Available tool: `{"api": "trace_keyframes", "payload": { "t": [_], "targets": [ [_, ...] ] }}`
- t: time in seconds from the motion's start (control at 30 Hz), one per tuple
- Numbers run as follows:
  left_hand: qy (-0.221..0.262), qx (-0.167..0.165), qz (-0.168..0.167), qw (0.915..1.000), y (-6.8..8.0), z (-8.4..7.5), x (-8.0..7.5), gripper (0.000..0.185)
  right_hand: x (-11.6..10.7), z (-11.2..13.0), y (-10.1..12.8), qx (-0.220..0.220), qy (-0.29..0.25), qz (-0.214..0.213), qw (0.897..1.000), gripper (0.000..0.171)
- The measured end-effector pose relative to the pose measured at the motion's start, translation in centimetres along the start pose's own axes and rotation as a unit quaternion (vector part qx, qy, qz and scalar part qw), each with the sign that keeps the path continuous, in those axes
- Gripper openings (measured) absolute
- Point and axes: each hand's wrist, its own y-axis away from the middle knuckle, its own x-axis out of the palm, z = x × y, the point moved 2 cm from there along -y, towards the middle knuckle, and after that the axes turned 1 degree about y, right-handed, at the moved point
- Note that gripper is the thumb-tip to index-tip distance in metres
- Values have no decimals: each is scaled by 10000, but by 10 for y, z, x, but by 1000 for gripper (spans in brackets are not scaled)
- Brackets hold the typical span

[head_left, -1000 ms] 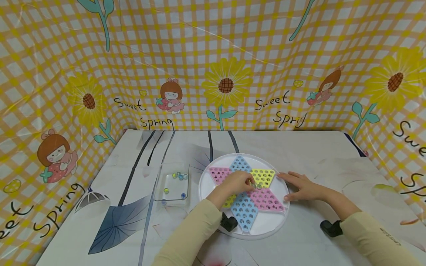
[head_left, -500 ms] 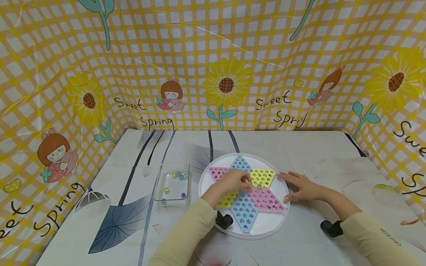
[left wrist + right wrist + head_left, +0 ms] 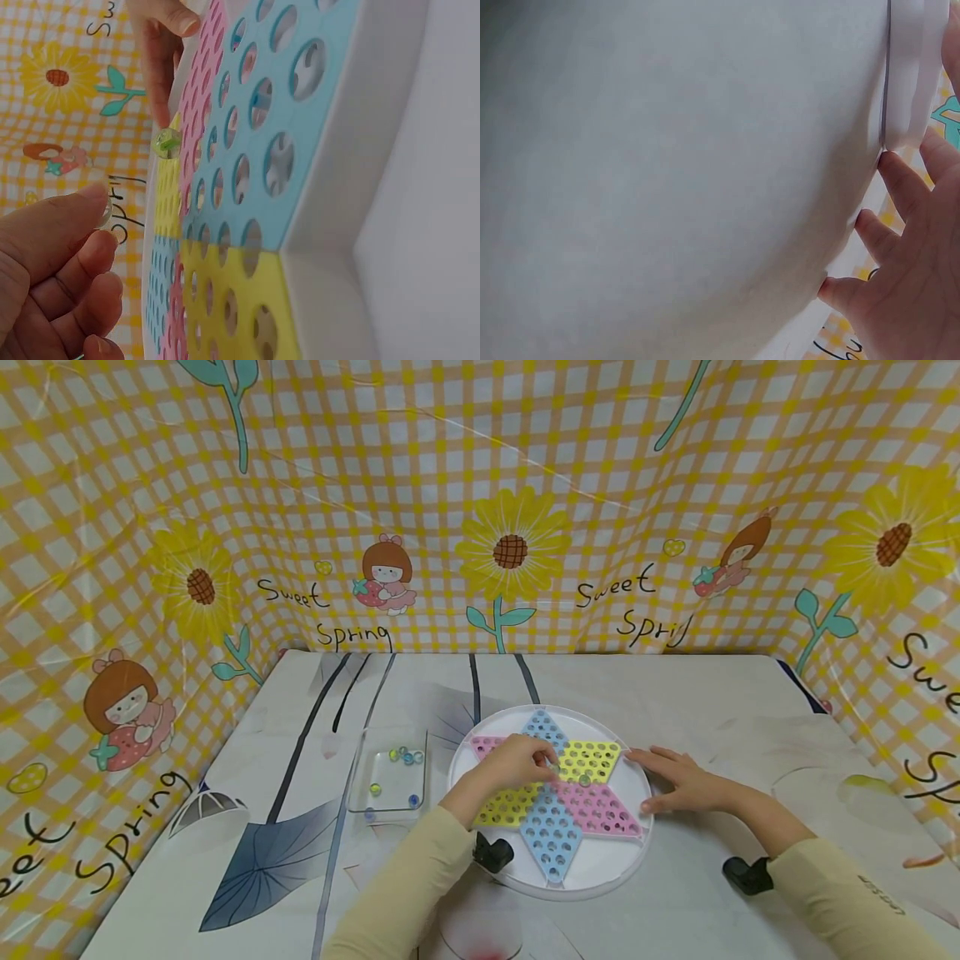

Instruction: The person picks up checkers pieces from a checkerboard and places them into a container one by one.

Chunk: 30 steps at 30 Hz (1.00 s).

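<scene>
My left hand point(image 3: 513, 764) pinches a clear glass marble point(image 3: 108, 213) between thumb and fingers, above the middle of the Chinese checkers board point(image 3: 600, 870). The board is round and white, with a pink, blue and yellow star full of holes. A greenish marble point(image 3: 585, 780) sits on it where the yellow and pink points meet; the left wrist view shows it farther off, near the right hand. My right hand point(image 3: 686, 782) rests at the board's right rim, fingers spread and touching the edge. In the right wrist view its fingertips point(image 3: 832, 286) lie on the tabletop.
Left of the board stands a clear plastic box point(image 3: 387, 817) with several yellow, blue and clear marbles inside. A black wrist camera point(image 3: 492, 853) hangs over the board's near left rim. A checked curtain point(image 3: 442, 468) encloses the table's back and sides.
My left hand has moved left across the board, taking the pinched marble away from beside the greenish one. The right hand has stayed still.
</scene>
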Motion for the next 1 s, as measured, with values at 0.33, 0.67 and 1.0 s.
{"api": "trace_keyframes", "payload": {
  "t": [0.33, 0.67, 1.0],
  "targets": [
    [420, -26, -143, 9990, 11, 11, -10, 15, 0, -1, -1, -21, 20, 1, 10000, 82],
    [405, -18, -320, 9987, 20, 21, -22, 19, 0, 1, -1, -3, -21, 0, 10000, 81],
    [641, -134, -491, 9966, 23, 33, -30, 20, 0, 0, -1, -65, 22, -33, 10000, 81]
  ]
}}
